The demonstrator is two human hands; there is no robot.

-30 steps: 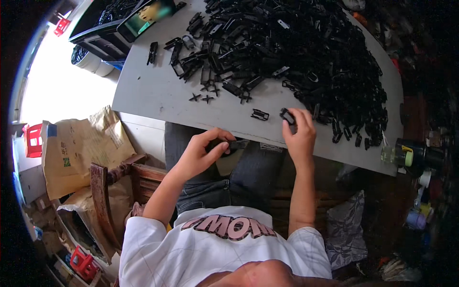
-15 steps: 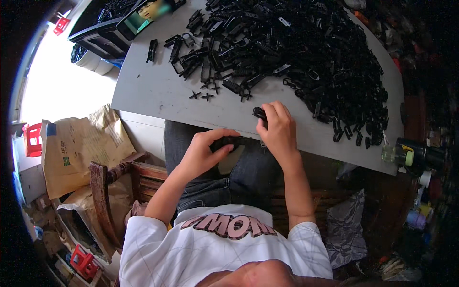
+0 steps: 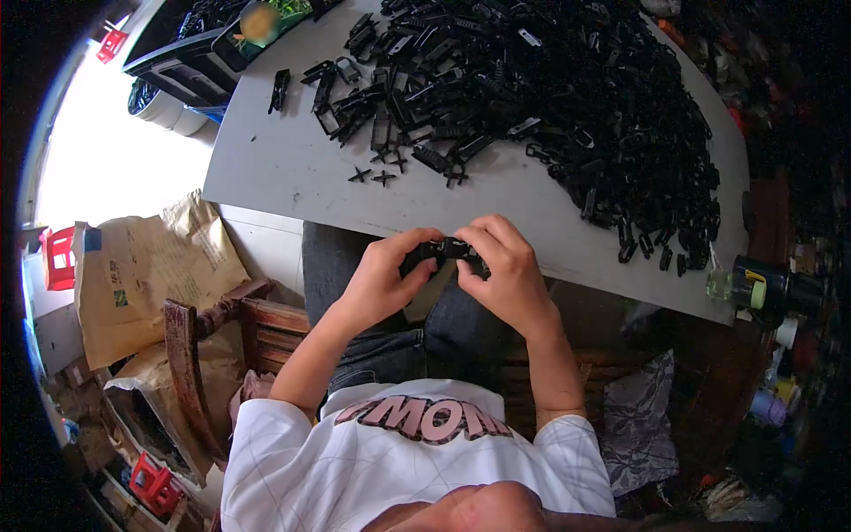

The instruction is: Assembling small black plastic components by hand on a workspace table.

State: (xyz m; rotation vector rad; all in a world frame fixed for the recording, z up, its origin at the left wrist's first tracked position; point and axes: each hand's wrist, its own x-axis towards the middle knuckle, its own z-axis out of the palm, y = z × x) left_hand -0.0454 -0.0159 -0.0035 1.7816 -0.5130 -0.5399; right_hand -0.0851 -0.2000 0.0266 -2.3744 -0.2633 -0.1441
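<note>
The left hand [image 3: 377, 277] and right hand [image 3: 507, 264] pinched black parts [image 3: 451, 248] between them. These looked light and stiff, probably best held near the hand-side ends.

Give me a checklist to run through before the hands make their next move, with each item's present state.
1. Left hand has a grip: ok, thumb and fingers close on the black pieces.
2. Right hand has a grip: ok, it meets the left at those pieces.
3. Pieces fitted together: cannot tell, the fingers cover much of them.
4. Pieces held well inside the table: not ok, they are at its near edge.
5. Both hands clear of the pile: ok, bare tabletop lies between.
6. Cross-shaped pieces unobstructed: ok, they lie uncovered on the tabletop.
</note>
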